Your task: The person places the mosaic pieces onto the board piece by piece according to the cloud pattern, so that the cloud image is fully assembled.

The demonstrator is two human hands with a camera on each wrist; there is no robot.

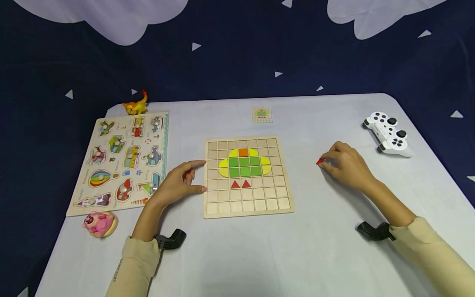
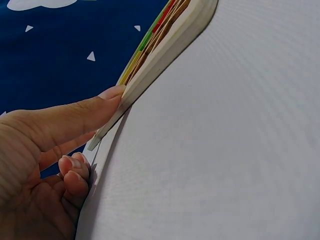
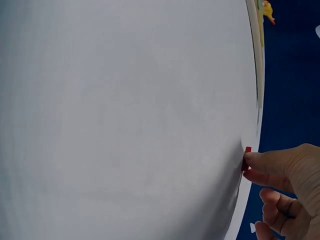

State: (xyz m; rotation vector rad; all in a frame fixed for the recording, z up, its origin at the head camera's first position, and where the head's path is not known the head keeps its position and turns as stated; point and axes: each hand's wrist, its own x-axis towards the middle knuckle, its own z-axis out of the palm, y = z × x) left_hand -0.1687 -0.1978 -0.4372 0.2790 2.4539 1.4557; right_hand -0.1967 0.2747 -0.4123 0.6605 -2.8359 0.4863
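A wooden grid board (image 1: 249, 206) lies mid-table. On it sit green squares (image 1: 245, 161), yellow curved pieces (image 1: 224, 168), an orange square (image 1: 243, 152) and two red triangles (image 1: 235, 184) in a row below the green. My left hand (image 1: 178, 181) touches the board's left edge with thumb (image 2: 107, 102) and index fingertip, the other fingers bent in. My right hand (image 1: 346, 163), well right of the board, pinches a small red piece (image 3: 247, 158) between thumb and index finger, close over the table; the fingers partly cover it.
Behind the board lies a small pattern card (image 1: 262, 115). A vehicle peg puzzle (image 1: 122, 165) is at left, with a yellow figurine (image 1: 135, 105) behind it and a pink bear toy (image 1: 99, 224) in front. A white game controller (image 1: 387, 134) lies at right.
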